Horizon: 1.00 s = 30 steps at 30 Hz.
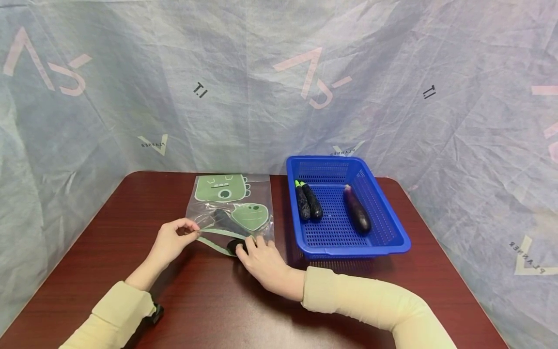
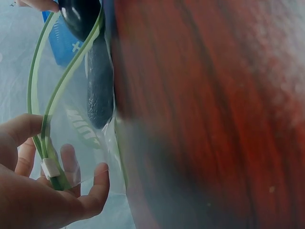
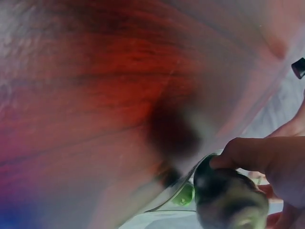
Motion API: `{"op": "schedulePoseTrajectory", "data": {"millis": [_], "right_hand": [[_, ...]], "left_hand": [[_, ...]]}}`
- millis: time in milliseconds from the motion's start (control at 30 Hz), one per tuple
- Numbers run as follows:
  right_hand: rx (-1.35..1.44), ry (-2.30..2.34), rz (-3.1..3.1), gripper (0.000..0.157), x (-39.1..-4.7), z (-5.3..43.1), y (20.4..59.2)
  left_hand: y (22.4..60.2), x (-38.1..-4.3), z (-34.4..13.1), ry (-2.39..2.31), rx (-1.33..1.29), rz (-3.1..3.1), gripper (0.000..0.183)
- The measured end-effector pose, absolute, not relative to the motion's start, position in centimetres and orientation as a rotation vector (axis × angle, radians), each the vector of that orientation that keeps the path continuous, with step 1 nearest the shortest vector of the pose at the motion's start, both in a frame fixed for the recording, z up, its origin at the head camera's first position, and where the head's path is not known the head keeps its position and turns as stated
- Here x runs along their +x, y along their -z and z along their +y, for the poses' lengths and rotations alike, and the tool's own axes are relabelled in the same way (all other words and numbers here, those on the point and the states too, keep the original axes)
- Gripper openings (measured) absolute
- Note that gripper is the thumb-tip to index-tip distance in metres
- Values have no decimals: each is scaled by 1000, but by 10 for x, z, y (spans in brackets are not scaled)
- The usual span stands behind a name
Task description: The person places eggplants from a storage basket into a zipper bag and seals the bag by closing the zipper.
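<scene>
In the head view, the corner of a clear printed bag (image 1: 249, 217) was pinched by the left hand (image 1: 172, 242), finger and thumb together on it. A dark vegetable (image 1: 233, 246) was held in the right hand (image 1: 263, 264) at the bag's green-edged mouth, low over the tabletop (image 1: 209, 300). A dark shape (image 1: 223, 219) showed through the film; whether it was a separate piece could not be told. To the right, two green-tipped vegetables (image 1: 312, 202) and an eggplant (image 1: 357, 209) were contained in a blue basket (image 1: 348, 252).

In the left wrist view, the green strips (image 2: 57, 86) were spread apart, with a white slider (image 2: 49, 168) by the left hand. That corner was best kept firm and lifted slightly, so that the near strip would not be folded inward.

In the right wrist view, the vegetable was gripped with the thumb laid along it, the farther fingers partly hidden. It was best guided in lengthwise, clear of the film, and released only once past both strips, lest the rim be snagged.
</scene>
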State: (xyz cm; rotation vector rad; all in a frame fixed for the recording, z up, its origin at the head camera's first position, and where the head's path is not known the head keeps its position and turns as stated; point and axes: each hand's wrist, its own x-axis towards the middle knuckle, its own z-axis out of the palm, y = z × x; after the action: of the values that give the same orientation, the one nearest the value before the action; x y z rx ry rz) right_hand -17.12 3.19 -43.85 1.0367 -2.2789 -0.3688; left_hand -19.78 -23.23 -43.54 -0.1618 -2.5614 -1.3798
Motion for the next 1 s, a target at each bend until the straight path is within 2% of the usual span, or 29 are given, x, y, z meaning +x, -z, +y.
{"op": "schedulePoseTrajectory", "data": {"millis": [300,567,833,1000], "right_hand": [[979,426,-2283,22,-171,22,445],[936,371,-2152,29,-170,17,450],[1024,388,-2278,24,-171,29,450],[1082,355,-2316,36,-172,43,445]], "left_hand": [[437,-198,-230,1384,-180,-2561,11],[436,-198,-228,1361,-183,-2554,10],[436,-197,-228,1357,-175,-2559,10],[435,-197,-229,1353,-165,-2562,10]]}}
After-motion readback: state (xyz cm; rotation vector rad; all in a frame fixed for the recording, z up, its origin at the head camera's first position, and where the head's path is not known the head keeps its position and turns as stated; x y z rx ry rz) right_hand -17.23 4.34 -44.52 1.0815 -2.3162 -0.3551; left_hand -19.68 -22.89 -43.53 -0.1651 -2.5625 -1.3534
